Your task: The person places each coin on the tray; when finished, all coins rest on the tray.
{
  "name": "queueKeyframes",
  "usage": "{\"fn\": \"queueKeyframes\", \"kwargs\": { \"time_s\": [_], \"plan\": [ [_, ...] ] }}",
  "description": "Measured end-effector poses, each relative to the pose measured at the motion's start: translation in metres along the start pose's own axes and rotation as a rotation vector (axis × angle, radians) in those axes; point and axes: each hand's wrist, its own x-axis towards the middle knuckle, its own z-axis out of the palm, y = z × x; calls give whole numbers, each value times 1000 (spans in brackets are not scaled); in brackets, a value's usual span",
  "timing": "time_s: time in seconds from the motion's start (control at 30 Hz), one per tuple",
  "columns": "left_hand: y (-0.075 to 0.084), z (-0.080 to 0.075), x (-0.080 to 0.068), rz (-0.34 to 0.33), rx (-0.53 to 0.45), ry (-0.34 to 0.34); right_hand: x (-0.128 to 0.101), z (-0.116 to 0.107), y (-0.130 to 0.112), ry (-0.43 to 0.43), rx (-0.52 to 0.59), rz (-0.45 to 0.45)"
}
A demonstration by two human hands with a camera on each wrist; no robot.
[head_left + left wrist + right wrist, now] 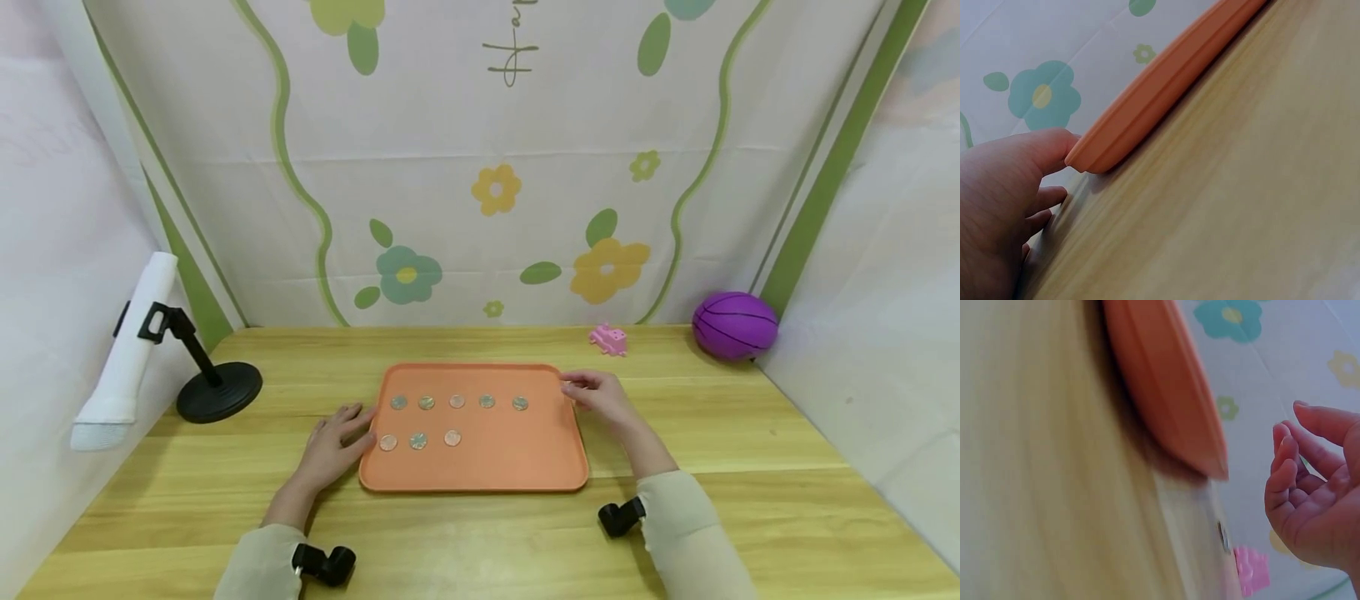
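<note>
Nearest the camera, two pale sleeves enter from the bottom edge, each with a small black wrist camera mounted beside the cuff. Just beyond, the left hand [337, 442] lies on the wooden table [750, 467] against the left edge of the orange tray [495, 462]; the left wrist view shows its thumb [1054, 147] touching the tray's rim at the corner, the other fingers loosely bent beneath, so the hand is relaxed and grasps nothing. The tray sits flat at the centre of the table, between the two hands. On it lie eight coins [457, 402]: three in the nearer row toward the left side, five in the farther row spread across the width. The right hand [600, 396] is at the tray's far right corner, fingers loosely curled; the right wrist view shows the palm empty and the fingers [1285, 481] apart from the tray rim, so this hand is likewise released. Whether its fingertips touch the tray cannot be told from the head view. Farther back, a small pink toy [608, 339] stands on the table beyond the right hand, and a purple ball [733, 325] rests in the far right corner. At the left, a black stand [217, 392] carries a tilted white lamp [127, 350]. Behind everything hangs a pale flowered backdrop [495, 192].
</note>
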Motion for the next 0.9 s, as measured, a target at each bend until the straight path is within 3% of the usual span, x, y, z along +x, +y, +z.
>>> {"fn": "queueKeyframes", "kwargs": {
  "time_s": [0.2, 0.43, 0.7, 0.9],
  "plan": [
    [-1, 1, 0, 2, -6, 0, 8, -28, 20, 91, -11, 52],
    [-2, 1, 0, 1, -6, 1, 11, -39, 43, 118, -61, 132],
    [-1, 0, 0, 6, -3, 6, 14, -36, 56, 157, -197, 45],
    [1, 0, -1, 18, 5, 12, 14, -33, 54, 174, -272, 41]
  ]
}}
